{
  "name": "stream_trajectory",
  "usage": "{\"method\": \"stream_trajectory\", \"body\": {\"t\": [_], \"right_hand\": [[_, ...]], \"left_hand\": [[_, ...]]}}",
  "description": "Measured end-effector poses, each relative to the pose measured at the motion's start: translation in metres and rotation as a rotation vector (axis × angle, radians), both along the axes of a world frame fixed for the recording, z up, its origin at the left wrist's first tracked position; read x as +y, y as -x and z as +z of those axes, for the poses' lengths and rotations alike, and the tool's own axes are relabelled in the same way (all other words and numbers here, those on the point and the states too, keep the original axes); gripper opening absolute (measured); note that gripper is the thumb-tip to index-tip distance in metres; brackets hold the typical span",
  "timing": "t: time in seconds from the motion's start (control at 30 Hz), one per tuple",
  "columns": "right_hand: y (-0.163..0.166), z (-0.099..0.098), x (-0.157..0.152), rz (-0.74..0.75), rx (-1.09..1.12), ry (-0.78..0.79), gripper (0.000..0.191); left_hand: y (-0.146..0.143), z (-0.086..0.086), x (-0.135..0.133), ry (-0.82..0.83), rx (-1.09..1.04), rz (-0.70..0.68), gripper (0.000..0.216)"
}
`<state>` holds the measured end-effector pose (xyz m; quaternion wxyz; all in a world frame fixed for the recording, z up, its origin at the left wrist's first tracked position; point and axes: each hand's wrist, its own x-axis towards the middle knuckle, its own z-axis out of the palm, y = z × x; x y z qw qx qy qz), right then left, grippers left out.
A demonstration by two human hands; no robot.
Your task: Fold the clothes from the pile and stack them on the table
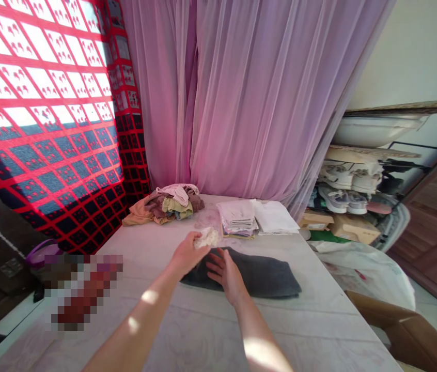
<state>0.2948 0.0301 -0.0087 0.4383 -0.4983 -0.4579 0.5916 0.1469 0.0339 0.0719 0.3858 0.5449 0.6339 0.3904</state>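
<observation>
My left hand is closed on a small crumpled white cloth, held over the far left end of a folded dark grey garment. The exact kind of the white piece is not clear. My right hand is open, fingers spread and pointing left, over the left half of the dark garment; whether it touches the fabric I cannot tell. The garment lies flat across the middle of the pale covered table.
A loose heap of clothes sits at the back left. A folded stack and white folded cloth lie at the back. Right of the table stand a shoe rack and a cardboard box. A pink curtain hangs behind.
</observation>
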Motion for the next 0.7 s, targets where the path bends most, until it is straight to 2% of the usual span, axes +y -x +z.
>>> {"method": "stream_trajectory", "body": {"t": [0.03,0.1,0.17,0.23,0.3,0.37,0.43,0.47,0.57,0.63,0.7], "right_hand": [[-0.012,0.005,0.000,0.011,0.121,0.058,0.072],[-0.035,0.012,-0.003,0.019,0.251,0.109,0.076],[-0.054,0.012,-0.008,-0.028,0.258,0.108,0.070],[-0.067,0.005,-0.010,-0.144,0.186,0.092,0.057],[-0.074,-0.004,-0.009,-0.290,0.105,0.074,0.051],[-0.078,-0.011,-0.003,-0.389,0.057,0.068,0.048],[-0.081,-0.012,0.006,-0.419,0.050,0.058,0.042],[-0.084,-0.011,0.011,-0.422,0.049,0.049,0.039],[-0.097,-0.005,0.022,-0.430,0.031,0.019,0.032],[-0.109,-0.002,0.026,-0.447,0.003,0.007,0.032],[-0.122,0.000,0.026,-0.472,-0.028,0.001,0.032]], "left_hand": [[-0.019,-0.007,-0.004,-0.073,0.116,-0.051,0.043],[-0.053,-0.020,-0.016,-0.110,0.135,-0.119,0.054],[-0.078,-0.031,-0.029,-0.141,0.119,-0.220,0.060],[-0.088,-0.038,-0.041,-0.169,0.101,-0.300,0.054],[-0.081,-0.043,-0.047,-0.226,0.128,-0.310,0.046],[-0.060,-0.049,-0.048,-0.336,0.222,-0.236,0.044],[-0.032,-0.058,-0.047,-0.446,0.358,-0.124,0.055],[-0.019,-0.063,-0.046,-0.443,0.421,-0.076,0.065],[0.007,-0.081,-0.045,-0.265,0.594,-0.036,0.084],[0.009,-0.090,-0.047,-0.137,0.679,-0.038,0.084],[0.000,-0.093,-0.049,-0.086,0.725,-0.050,0.077]]}}
